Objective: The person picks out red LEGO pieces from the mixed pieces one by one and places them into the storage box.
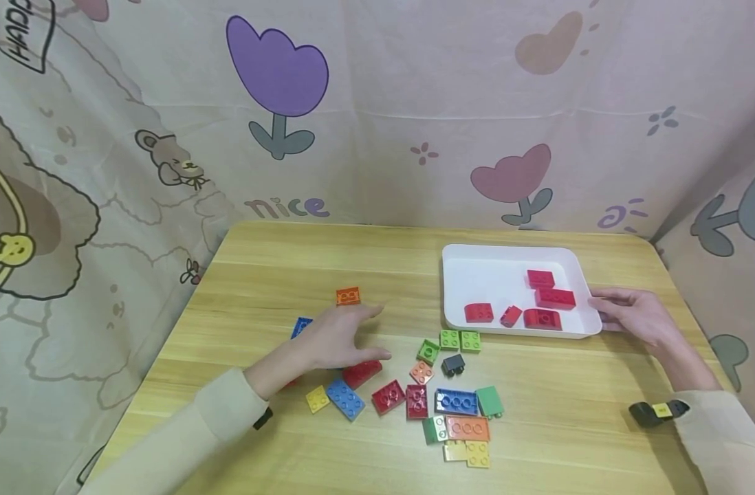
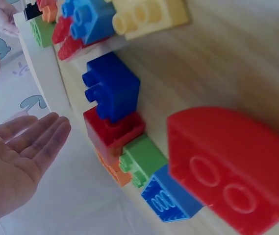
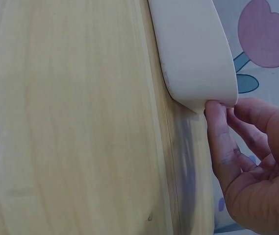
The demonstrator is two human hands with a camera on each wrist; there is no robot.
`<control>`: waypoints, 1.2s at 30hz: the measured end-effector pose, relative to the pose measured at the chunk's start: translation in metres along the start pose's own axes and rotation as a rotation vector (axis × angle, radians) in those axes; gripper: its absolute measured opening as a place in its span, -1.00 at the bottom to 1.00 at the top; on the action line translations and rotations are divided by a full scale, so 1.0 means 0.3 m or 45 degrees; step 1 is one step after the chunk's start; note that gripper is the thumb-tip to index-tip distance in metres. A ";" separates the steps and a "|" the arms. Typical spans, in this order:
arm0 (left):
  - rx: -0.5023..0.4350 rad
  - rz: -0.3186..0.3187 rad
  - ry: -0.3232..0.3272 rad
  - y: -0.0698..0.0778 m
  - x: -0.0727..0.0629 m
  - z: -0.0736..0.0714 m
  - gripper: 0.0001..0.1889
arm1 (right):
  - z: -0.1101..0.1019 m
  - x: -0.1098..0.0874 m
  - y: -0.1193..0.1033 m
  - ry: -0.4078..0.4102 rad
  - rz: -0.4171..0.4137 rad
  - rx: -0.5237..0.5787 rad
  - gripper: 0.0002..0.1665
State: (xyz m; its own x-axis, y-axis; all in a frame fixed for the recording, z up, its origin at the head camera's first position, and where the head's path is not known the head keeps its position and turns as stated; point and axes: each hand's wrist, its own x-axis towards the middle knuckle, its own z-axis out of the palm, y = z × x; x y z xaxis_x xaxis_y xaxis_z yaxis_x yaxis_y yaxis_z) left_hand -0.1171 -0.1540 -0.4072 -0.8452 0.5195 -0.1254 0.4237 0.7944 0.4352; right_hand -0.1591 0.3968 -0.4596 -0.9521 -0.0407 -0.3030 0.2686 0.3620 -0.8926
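My left hand (image 1: 339, 337) is over the left group of building bricks, fingers and thumb spread, holding nothing. Under its thumb lies a red brick (image 1: 362, 373), and an orange brick (image 1: 348, 295) is just beyond the fingers. A blue brick (image 1: 300, 326) is partly hidden by the hand. In the left wrist view, a curved red brick (image 2: 227, 161) looms large near the palm side. At the right, my right hand (image 1: 640, 316) grips the right end of a white tray (image 1: 489, 275) by its rim. Several red bricks (image 1: 555, 298) lie inside the tray.
Loose bricks spread over the middle of the wooden table (image 1: 278, 261): light green bricks (image 1: 460, 341), a black brick (image 1: 454, 365), a long blue brick (image 1: 456, 401), an orange brick (image 1: 467, 429) and yellow ones (image 1: 476, 454). A printed curtain (image 1: 377, 137) hangs behind the table.
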 end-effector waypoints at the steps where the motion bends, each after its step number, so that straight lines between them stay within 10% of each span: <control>1: 0.001 -0.005 0.000 0.000 -0.007 0.004 -0.07 | 0.000 0.000 0.000 -0.001 0.000 0.012 -0.73; 14: 0.163 0.033 0.013 0.007 -0.056 0.055 -0.54 | -0.004 0.006 0.003 -0.003 -0.005 0.016 -0.72; 36: 0.189 0.070 -0.027 0.003 -0.041 0.091 -0.51 | -0.002 -0.003 0.003 0.004 -0.016 0.007 -0.75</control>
State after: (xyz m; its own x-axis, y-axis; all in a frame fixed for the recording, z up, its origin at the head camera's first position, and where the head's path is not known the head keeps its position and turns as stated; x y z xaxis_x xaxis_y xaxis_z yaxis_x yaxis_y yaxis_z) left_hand -0.0975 -0.1510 -0.4295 -0.8130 0.5689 -0.1241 0.5142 0.8015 0.3052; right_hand -0.1581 0.3977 -0.4599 -0.9559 -0.0426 -0.2906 0.2572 0.3567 -0.8981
